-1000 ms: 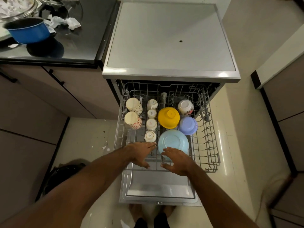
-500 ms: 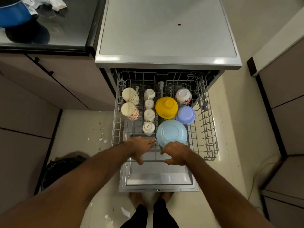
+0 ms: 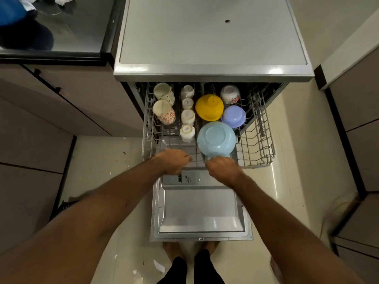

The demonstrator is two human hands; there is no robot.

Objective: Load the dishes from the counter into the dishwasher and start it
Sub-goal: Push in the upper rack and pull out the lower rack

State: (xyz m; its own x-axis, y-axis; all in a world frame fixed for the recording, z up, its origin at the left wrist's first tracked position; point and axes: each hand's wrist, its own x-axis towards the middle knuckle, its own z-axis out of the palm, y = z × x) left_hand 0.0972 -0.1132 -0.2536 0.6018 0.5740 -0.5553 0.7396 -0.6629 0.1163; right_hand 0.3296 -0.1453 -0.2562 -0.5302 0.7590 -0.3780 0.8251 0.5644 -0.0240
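Observation:
The dishwasher's wire rack point(image 3: 260, 140) sticks partly out of the machine over the lowered door point(image 3: 201, 210). Upside down in it sit a light blue bowl point(image 3: 216, 139), a yellow bowl point(image 3: 209, 107), a lilac bowl point(image 3: 233, 116), a flowered white bowl point(image 3: 230, 94), two flowered mugs point(image 3: 164, 111) and a row of small white cups point(image 3: 187, 117). My left hand point(image 3: 174, 161) and my right hand point(image 3: 222, 168) both curl their fingers over the rack's front rail, side by side, just in front of the blue bowl.
The dishwasher's grey top point(image 3: 205, 33) lies ahead, with a black counter point(image 3: 67, 27) and a blue pot point(image 3: 12, 11) at far left. Cabinets point(image 3: 359, 119) flank both sides. Scraps litter the floor point(image 3: 98, 160); my feet point(image 3: 190, 249) stand at the door's edge.
The rack has slid back into the dishwasher under both hands; its rear dishes now sit beneath the top edge. More of the door shows in front.

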